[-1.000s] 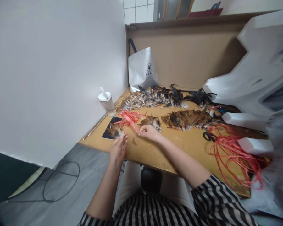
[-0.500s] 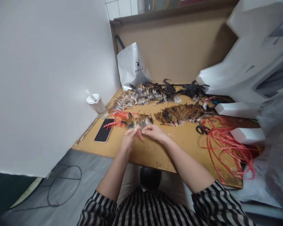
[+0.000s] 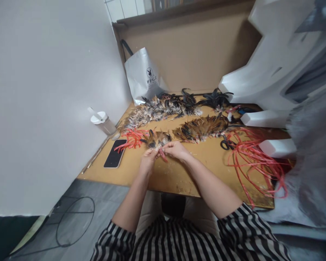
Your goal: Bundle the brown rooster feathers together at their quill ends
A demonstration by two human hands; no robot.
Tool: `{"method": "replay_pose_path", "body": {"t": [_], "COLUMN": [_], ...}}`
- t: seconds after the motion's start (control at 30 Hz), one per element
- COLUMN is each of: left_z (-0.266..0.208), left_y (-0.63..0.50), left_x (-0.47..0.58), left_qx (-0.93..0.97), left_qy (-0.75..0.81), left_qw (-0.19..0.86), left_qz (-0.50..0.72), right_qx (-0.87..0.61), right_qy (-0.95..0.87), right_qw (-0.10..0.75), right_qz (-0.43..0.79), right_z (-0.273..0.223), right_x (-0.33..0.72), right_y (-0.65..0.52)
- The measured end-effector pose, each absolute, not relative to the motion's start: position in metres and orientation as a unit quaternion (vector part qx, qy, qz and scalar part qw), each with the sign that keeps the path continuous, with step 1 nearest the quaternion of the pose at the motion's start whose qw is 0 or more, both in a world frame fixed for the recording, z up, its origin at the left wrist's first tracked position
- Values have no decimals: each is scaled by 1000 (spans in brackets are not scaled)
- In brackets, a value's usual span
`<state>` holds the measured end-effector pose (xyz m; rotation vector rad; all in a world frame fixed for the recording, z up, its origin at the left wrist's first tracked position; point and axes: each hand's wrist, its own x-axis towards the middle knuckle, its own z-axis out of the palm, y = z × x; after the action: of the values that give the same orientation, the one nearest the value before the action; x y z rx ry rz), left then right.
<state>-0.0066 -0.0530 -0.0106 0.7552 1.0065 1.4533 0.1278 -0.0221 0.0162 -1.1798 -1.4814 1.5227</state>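
Both hands meet over a small bunch of brown and black feathers [image 3: 158, 137] near the table's front. My left hand [image 3: 148, 158] pinches its lower end, where a short piece of red plastic strip [image 3: 163, 155] hangs down. My right hand [image 3: 177, 150] is closed, thumb and fingertips together at the same end of the bunch; what sits between them is too small to make out. Just left of the feathers lies a pile of cut red strips [image 3: 133, 138]. Behind and to the right is a long row of brown feathers [image 3: 202, 129].
A phone [image 3: 115, 153] and a lidded cup [image 3: 104, 124] are at the left. Mixed feathers [image 3: 163, 108] lie farther back before a silver bag [image 3: 142, 76]. Black-handled scissors [image 3: 227, 144] and long red strips [image 3: 254, 159] lie at the right, beside white foam pieces [image 3: 277, 148].
My right hand has come in closer to my left at the feather bunch's lower end. The whole view has shifted slightly as the head turned.
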Motion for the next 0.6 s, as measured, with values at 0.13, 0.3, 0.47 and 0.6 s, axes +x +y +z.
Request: {"method": "replay_pose_path", "body": {"t": [0.13,0.3,0.47,0.6], "left_z": [-16,-20,-16,-11], "left_y": [-52,-49,-53,-55], "left_x": [-7,-8,-8,-9], "left_qx": [329,351,402,375], "left_qy": [427,456,511,515], "left_qw": [575,539,462,476], "left_qz": [616,615,604,606], "right_qx": [-462,-488,-522,-519], "right_qy": [-578,-631,-665,-655], "right_qw": [353,341,351,395], "right_qz": [573,497,403,381], "right_z": [15,14,4,0], "right_x": [128,127,122,122], "right_y": [-21,-21,-23,-20]}}
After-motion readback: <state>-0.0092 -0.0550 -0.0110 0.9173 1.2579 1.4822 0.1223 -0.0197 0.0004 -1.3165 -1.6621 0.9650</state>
